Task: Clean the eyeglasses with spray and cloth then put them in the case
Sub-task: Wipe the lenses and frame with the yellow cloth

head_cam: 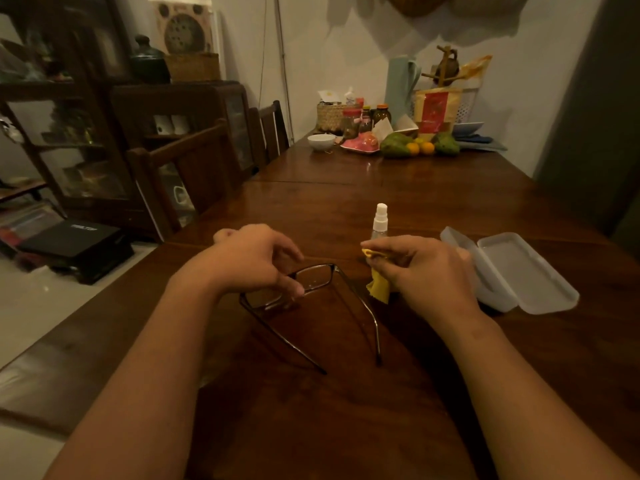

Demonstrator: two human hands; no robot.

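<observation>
Wiping is seemingly starting: the left hand [256, 261], grip curled round the eyeglasses [318, 277], is holding them over the bench [346, 410]; the right hand [426, 268], at their three o'clock, is pinching the cloth [379, 287], which next needs bringing onto a lens.

Room in dim, warm light.
- Wall [346, 46]: pale, plain, at the far end.
- Floor [34, 306]: pale glossy tile, left.
- Table [346, 202]: long, dark polished wood, running near to far.
- Chairs [194, 157]: two, dark wood, along the table's left side.
- Tall cabinet [69, 133]: dark, glass-fronted, far left.
- Lower cabinet [194, 109]: just beside it, carrying a dark jar [149, 64] and a wicker box [192, 66].
- Far end of table: woven basket [330, 114], white bowl [321, 141], fruit [415, 147].
- Black box [76, 240]: on the floor, left.
</observation>
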